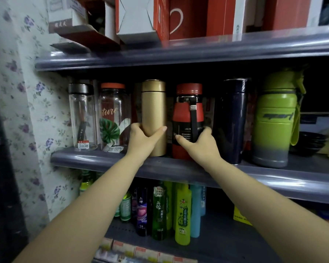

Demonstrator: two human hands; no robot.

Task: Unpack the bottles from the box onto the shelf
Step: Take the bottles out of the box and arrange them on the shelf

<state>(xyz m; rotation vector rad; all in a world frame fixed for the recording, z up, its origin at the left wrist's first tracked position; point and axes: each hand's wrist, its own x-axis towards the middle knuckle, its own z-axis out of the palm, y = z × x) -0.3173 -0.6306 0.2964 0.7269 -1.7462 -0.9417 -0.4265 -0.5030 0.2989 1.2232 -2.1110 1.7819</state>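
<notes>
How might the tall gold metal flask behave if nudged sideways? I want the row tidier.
The tall gold metal flask looks slim and high, so it probably tips rather than slides. Its smooth finish may slip in the left hand. The red bottle close beside it would likely stop it.

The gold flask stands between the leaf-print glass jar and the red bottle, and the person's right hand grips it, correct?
Not quite: the head view shows the left hand gripping the gold flask. The right hand holds the red bottle; the leaf-print glass jar part is right.
</notes>
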